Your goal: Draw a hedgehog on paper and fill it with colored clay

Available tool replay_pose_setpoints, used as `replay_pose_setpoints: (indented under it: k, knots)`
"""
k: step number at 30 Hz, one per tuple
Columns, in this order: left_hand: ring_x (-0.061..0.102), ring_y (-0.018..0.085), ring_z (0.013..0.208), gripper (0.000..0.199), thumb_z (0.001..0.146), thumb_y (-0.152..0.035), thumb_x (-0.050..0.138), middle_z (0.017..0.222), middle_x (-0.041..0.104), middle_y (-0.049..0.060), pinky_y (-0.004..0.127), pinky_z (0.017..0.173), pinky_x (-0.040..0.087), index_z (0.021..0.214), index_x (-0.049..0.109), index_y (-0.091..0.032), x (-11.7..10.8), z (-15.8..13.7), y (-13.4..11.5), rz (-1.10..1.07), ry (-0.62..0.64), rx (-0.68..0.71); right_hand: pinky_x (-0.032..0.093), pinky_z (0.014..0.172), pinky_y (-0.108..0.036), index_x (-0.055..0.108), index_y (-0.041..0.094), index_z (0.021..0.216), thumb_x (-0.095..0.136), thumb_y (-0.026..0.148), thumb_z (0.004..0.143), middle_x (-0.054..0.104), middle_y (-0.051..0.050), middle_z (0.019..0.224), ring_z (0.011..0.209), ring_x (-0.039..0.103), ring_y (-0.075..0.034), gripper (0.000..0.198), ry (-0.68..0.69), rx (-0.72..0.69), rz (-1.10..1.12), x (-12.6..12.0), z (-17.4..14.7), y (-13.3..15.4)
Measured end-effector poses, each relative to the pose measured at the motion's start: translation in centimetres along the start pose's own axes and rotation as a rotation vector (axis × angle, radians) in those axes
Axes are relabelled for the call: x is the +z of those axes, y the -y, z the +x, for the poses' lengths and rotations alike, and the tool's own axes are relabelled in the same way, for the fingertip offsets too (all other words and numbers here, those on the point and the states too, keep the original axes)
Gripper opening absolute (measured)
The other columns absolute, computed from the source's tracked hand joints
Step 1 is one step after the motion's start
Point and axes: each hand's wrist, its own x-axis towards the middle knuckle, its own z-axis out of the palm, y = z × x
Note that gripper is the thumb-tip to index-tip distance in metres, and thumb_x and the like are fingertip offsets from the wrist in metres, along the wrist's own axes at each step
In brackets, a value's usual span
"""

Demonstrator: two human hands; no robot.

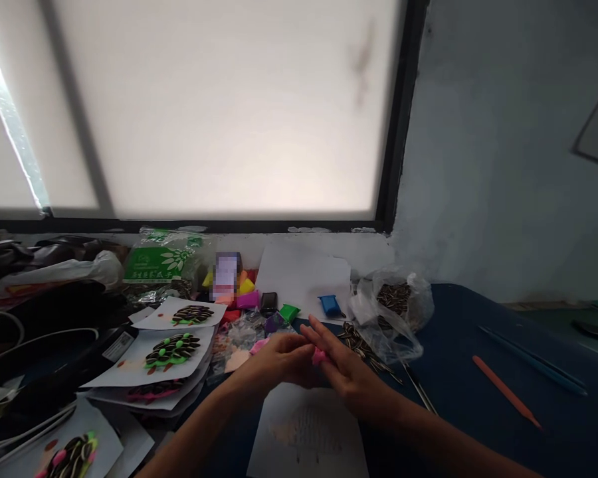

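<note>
Just above a sheet of paper, my left hand (285, 355) and my right hand (343, 366) come together around a lump of pink modelling clay (319, 356). The clay shows between the left fingertips and the right fingers; the rest of it is hidden. My right fingers are long and straight, while the left ones bend over towards them. Below the hands lies the paper with a faint hedgehog-like drawing (306, 425). Loose striped sunflower seeds (356, 342) lie just beyond my right hand.
Finished seed-and-clay pictures (174, 352) are stacked at left. Clay packets in blue (331, 305) and green (289, 313) lie behind the hands. A clear bag of seeds (396, 299) sits right of them. An orange tool (505, 390) and blue tweezers (533, 360) rest at right.
</note>
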Motion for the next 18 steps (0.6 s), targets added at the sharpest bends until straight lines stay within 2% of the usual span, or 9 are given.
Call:
replay_pose_setpoints:
  k: [2,4,6,7,8,10,12,18]
  knots:
    - [0.074,0.025,0.076,0.054,0.069,-0.062,0.081,0.08,0.075,0.009,0.033,0.072,0.058,0.091,0.074,-0.013,0.3,-0.1,0.0,-0.038,0.012,-0.002,0.026,0.119,-0.046,0.026,0.025,0.156,0.054,0.052,0.096,0.024,-0.011,0.163,0.15,0.021,-0.027,0.071,-0.028,-0.001,-0.008,-0.1,-0.2,-0.2]
    - [0.073,0.022,0.076,0.048,0.069,-0.059,0.083,0.079,0.074,0.006,0.031,0.073,0.058,0.087,0.073,-0.015,0.2,-0.2,-0.3,-0.066,-0.005,0.001,0.037,0.111,-0.045,0.039,0.022,0.149,0.062,0.049,0.093,0.041,-0.014,0.154,0.142,0.038,-0.029,0.067,-0.141,-0.006,-0.062,-0.2,-0.2,-0.3]
    - [0.072,0.021,0.079,0.044,0.068,-0.054,0.086,0.08,0.074,0.004,0.03,0.076,0.057,0.084,0.072,-0.016,0.0,-0.4,-0.7,-0.081,-0.035,0.005,0.049,0.094,-0.042,0.06,0.017,0.126,0.068,0.048,0.089,0.065,-0.014,0.124,0.115,0.06,-0.029,0.049,-0.246,0.003,-0.119,-0.2,-0.1,-0.4]
    - [0.072,0.02,0.078,0.043,0.067,-0.053,0.087,0.08,0.074,0.004,0.03,0.076,0.057,0.082,0.071,-0.016,0.0,-0.5,-0.9,-0.084,-0.053,0.003,0.052,0.085,-0.039,0.066,0.016,0.11,0.069,0.048,0.087,0.07,-0.012,0.106,0.099,0.065,-0.027,0.039,-0.267,0.008,-0.124,-0.2,0.0,-0.4]
    - [0.072,0.02,0.075,0.045,0.065,-0.053,0.089,0.078,0.074,0.004,0.03,0.074,0.057,0.082,0.071,-0.016,0.0,-0.7,-1.1,-0.086,-0.071,-0.002,0.052,0.077,-0.037,0.068,0.016,0.096,0.07,0.048,0.086,0.07,-0.009,0.092,0.086,0.066,-0.025,0.034,-0.256,0.01,-0.102,-0.2,0.0,-0.4]
    - [0.071,0.019,0.069,0.051,0.06,-0.055,0.091,0.075,0.074,0.003,0.03,0.069,0.057,0.086,0.072,-0.015,0.2,-1.2,-1.3,-0.092,-0.109,-0.019,0.051,0.069,-0.033,0.067,0.016,0.082,0.073,0.046,0.084,0.068,-0.005,0.079,0.075,0.065,-0.022,0.031,-0.204,0.005,-0.014,-0.1,0.1,-0.5]
    - [0.071,0.019,0.067,0.057,0.056,-0.058,0.091,0.073,0.075,0.004,0.03,0.067,0.057,0.089,0.073,-0.015,0.5,-1.8,-1.2,-0.094,-0.151,-0.031,0.05,0.067,-0.031,0.068,0.016,0.079,0.076,0.041,0.082,0.069,-0.004,0.077,0.072,0.065,-0.02,0.027,-0.194,0.007,0.041,0.2,0.1,-0.5]
    - [0.069,0.019,0.061,0.058,0.049,-0.061,0.092,0.063,0.073,0.005,0.028,0.061,0.055,0.075,0.074,-0.013,1.4,-4.2,0.1,-0.096,-0.261,-0.05,0.041,0.06,-0.025,0.067,0.016,0.068,0.075,0.027,0.08,0.063,0.001,0.066,0.063,0.055,-0.014,0.017,-0.175,0.025,0.006,1.2,-0.6,-0.4]
